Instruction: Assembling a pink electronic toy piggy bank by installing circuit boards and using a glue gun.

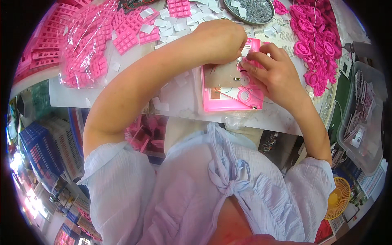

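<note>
A pink plastic casing [210,107] lies open side up on the table in front of me. Inside it sits a flat tan circuit board [218,76], with thin wires and a round part showing near the lower right. My left hand [222,41] reaches over the casing's far left part, fingers curled down; its fingertips are mostly hidden. From the right, my right hand [277,73] comes in with bent fingers, thumb and forefinger drawn together at the board's right edge. Whatever small thing the fingers hold is too small to make out.
A round metal dish [261,12] of small screws stands beyond the casing. Pink keypads [124,41] and a clear bag [83,61] of them lie left, among white paper squares [179,26]. Pink coiled cords [312,45] are heaped right, near a clear bin [363,134] of parts.
</note>
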Demonstrator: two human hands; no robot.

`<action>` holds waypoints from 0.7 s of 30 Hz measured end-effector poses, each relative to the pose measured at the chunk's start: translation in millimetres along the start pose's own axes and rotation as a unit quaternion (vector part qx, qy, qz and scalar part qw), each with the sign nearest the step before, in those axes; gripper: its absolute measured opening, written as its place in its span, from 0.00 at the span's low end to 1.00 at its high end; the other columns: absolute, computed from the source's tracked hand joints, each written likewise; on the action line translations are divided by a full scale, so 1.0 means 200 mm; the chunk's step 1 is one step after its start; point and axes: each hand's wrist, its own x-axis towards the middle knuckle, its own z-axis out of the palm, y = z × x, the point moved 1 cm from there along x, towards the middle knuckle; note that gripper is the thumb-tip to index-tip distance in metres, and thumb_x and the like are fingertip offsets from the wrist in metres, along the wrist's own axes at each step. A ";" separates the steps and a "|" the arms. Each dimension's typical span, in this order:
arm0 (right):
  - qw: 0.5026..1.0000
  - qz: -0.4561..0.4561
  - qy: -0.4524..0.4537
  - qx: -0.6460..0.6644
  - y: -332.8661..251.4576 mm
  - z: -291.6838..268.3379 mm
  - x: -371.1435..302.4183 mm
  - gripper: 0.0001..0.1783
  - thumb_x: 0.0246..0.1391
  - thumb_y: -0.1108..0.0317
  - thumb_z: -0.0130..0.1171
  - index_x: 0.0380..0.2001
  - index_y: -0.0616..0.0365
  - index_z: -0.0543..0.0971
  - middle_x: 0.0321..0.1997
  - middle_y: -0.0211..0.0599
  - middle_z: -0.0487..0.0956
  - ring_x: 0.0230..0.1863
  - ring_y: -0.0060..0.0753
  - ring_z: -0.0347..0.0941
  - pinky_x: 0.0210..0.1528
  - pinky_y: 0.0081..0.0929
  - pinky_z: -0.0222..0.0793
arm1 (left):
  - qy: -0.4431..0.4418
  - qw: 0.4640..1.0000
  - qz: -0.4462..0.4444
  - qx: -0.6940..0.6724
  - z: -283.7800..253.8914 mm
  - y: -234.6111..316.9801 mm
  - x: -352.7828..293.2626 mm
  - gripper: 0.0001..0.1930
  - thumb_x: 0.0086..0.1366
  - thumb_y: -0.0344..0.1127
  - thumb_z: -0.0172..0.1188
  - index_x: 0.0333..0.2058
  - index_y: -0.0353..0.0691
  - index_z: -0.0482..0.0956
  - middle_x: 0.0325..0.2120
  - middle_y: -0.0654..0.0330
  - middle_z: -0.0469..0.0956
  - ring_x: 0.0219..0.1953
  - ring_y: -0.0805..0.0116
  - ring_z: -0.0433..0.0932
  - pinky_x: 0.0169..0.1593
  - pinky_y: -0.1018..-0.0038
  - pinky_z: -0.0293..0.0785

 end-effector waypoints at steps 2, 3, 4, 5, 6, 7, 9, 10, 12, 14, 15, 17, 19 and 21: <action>1.000 -0.003 -0.014 0.001 0.01 -0.01 -0.01 0.15 0.42 0.68 0.67 0.38 0.51 0.86 0.44 0.28 0.79 0.47 0.37 0.72 0.48 0.36 0.71 | -0.005 1.000 0.001 0.001 -0.01 0.00 0.00 0.08 0.58 0.36 0.62 0.32 0.40 0.85 0.26 0.53 0.83 0.33 0.53 0.83 0.40 0.58 0.78; 1.000 -0.004 -0.021 0.001 0.01 -0.01 -0.02 0.16 0.42 0.68 0.66 0.38 0.51 0.86 0.45 0.27 0.79 0.47 0.37 0.72 0.48 0.35 0.71 | -0.006 1.000 0.003 0.001 -0.01 0.00 0.01 0.08 0.58 0.36 0.62 0.32 0.40 0.85 0.26 0.52 0.83 0.33 0.53 0.83 0.40 0.58 0.78; 0.999 -0.001 -0.043 0.011 0.01 -0.02 -0.01 0.16 0.42 0.68 0.67 0.39 0.51 0.86 0.45 0.28 0.79 0.47 0.37 0.72 0.48 0.35 0.71 | -0.007 1.000 0.006 0.001 -0.02 0.01 0.00 0.08 0.58 0.36 0.62 0.31 0.40 0.85 0.27 0.52 0.83 0.34 0.52 0.82 0.40 0.58 0.77; 0.998 0.003 -0.064 0.021 0.01 -0.02 0.00 0.16 0.42 0.68 0.67 0.39 0.51 0.86 0.45 0.28 0.79 0.47 0.38 0.72 0.48 0.35 0.72 | -0.006 1.000 0.014 0.002 -0.01 0.01 0.00 0.08 0.58 0.36 0.62 0.32 0.39 0.84 0.27 0.52 0.83 0.34 0.52 0.82 0.40 0.58 0.77; 0.996 0.007 -0.086 0.032 0.02 -0.03 0.02 0.16 0.43 0.68 0.67 0.40 0.51 0.86 0.46 0.28 0.79 0.48 0.38 0.72 0.48 0.34 0.72 | -0.006 1.000 0.022 0.002 -0.01 0.00 0.00 0.08 0.58 0.36 0.62 0.32 0.39 0.84 0.27 0.52 0.83 0.34 0.52 0.82 0.40 0.58 0.77; 0.994 0.005 -0.093 0.051 0.03 -0.03 0.03 0.16 0.44 0.69 0.67 0.40 0.51 0.86 0.45 0.29 0.79 0.48 0.39 0.72 0.48 0.34 0.72 | -0.004 1.000 0.030 0.003 -0.01 -0.02 0.01 0.08 0.58 0.36 0.61 0.32 0.39 0.84 0.28 0.51 0.83 0.34 0.51 0.82 0.40 0.57 0.77; 0.990 -0.001 -0.106 0.090 0.06 -0.04 0.06 0.15 0.46 0.70 0.66 0.40 0.52 0.86 0.44 0.30 0.80 0.48 0.40 0.73 0.49 0.34 0.72 | -0.013 0.998 0.059 -0.006 -0.02 -0.05 0.01 0.08 0.59 0.36 0.60 0.32 0.39 0.84 0.28 0.50 0.83 0.34 0.50 0.82 0.41 0.56 0.77; 0.987 0.010 -0.091 0.129 0.08 -0.03 0.07 0.14 0.47 0.70 0.66 0.41 0.52 0.86 0.43 0.30 0.80 0.47 0.40 0.73 0.48 0.35 0.73 | -0.017 0.997 0.074 -0.009 -0.02 -0.05 0.01 0.08 0.60 0.35 0.60 0.32 0.39 0.83 0.29 0.50 0.82 0.34 0.50 0.82 0.41 0.56 0.77; 0.977 0.029 -0.059 0.205 0.13 0.01 0.04 0.13 0.49 0.70 0.65 0.41 0.51 0.86 0.41 0.31 0.80 0.45 0.41 0.73 0.47 0.36 0.74 | 0.005 0.995 0.099 0.020 -0.01 -0.05 0.00 0.08 0.61 0.35 0.59 0.33 0.39 0.83 0.29 0.50 0.82 0.35 0.49 0.82 0.41 0.55 0.77; 0.981 0.076 -0.005 0.180 0.08 0.05 0.01 0.13 0.50 0.70 0.66 0.41 0.51 0.85 0.39 0.32 0.80 0.44 0.40 0.74 0.46 0.36 0.74 | 0.002 0.992 0.106 0.062 0.01 -0.06 0.01 0.08 0.62 0.35 0.58 0.33 0.38 0.82 0.30 0.50 0.82 0.35 0.48 0.82 0.41 0.55 0.77; 0.981 0.099 0.021 0.167 0.05 0.06 -0.01 0.13 0.50 0.70 0.66 0.41 0.51 0.85 0.38 0.32 0.80 0.44 0.40 0.74 0.45 0.36 0.75 | -0.011 0.990 0.104 0.091 0.02 -0.06 0.03 0.08 0.63 0.35 0.58 0.33 0.38 0.82 0.30 0.50 0.82 0.36 0.48 0.82 0.41 0.55 0.77; 0.989 0.102 0.044 0.102 -0.04 0.08 -0.01 0.13 0.49 0.68 0.66 0.41 0.54 0.84 0.38 0.32 0.79 0.42 0.41 0.73 0.43 0.35 0.75 | -0.023 0.986 0.094 0.134 0.05 -0.04 0.04 0.08 0.63 0.35 0.58 0.33 0.38 0.82 0.30 0.50 0.82 0.36 0.47 0.82 0.40 0.55 0.77; 0.990 0.116 0.063 0.043 -0.09 0.10 0.00 0.13 0.49 0.68 0.66 0.41 0.55 0.83 0.39 0.33 0.78 0.42 0.41 0.73 0.43 0.35 0.75 | -0.008 0.983 0.081 0.162 0.06 -0.02 0.04 0.08 0.64 0.36 0.58 0.33 0.38 0.82 0.30 0.50 0.82 0.37 0.47 0.82 0.40 0.55 0.77; 0.991 0.121 0.039 0.029 -0.11 0.10 -0.01 0.14 0.50 0.68 0.66 0.42 0.55 0.83 0.40 0.33 0.77 0.42 0.42 0.72 0.44 0.36 0.75 | -0.006 0.989 0.066 0.130 0.05 -0.01 0.04 0.09 0.63 0.36 0.59 0.34 0.37 0.82 0.31 0.50 0.83 0.36 0.48 0.83 0.40 0.56 0.78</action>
